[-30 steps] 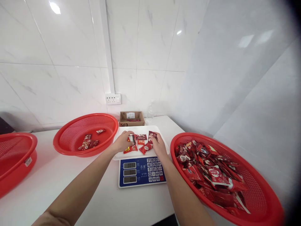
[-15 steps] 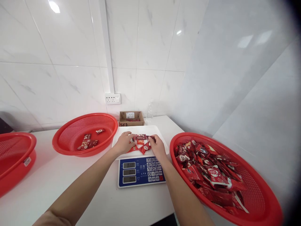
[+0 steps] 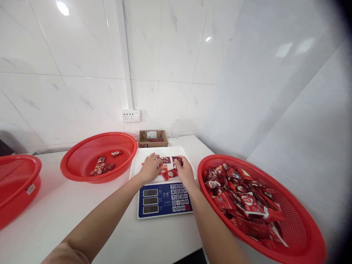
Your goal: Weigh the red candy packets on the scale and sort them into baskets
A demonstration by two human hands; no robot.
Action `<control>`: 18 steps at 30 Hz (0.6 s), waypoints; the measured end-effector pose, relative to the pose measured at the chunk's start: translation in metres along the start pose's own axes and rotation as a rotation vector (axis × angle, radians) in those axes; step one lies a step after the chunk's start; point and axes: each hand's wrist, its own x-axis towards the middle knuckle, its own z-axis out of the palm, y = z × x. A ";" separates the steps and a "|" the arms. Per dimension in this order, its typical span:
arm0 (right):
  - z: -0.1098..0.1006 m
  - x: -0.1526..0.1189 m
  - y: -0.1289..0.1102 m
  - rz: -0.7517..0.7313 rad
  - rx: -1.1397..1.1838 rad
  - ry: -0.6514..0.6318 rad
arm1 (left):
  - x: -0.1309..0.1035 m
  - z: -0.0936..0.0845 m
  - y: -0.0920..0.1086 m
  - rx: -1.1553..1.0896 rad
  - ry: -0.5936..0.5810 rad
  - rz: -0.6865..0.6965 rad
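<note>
Right hand (image 3: 184, 171) pinches a packet (image 3: 174, 159) toward scale tray's (image 3: 172, 150) right edge. Left hand (image 3: 150, 169) among other packets (image 3: 169, 174), toward left edge; can't tell finger grip.

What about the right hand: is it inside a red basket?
No, the right hand touches a dark red packet over the white tray of the digital scale.

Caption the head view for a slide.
Left hand and right hand at red packets on a scale, a basket of more packets alongside.
</note>
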 end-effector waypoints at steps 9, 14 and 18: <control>0.001 -0.001 -0.006 -0.014 0.000 -0.025 | -0.003 -0.005 0.004 -0.052 0.032 -0.005; 0.000 -0.002 -0.003 -0.023 -0.036 -0.012 | -0.014 -0.022 -0.008 -0.056 0.103 0.009; -0.002 -0.004 -0.001 0.003 -0.069 -0.044 | -0.035 -0.057 -0.046 0.120 0.228 -0.109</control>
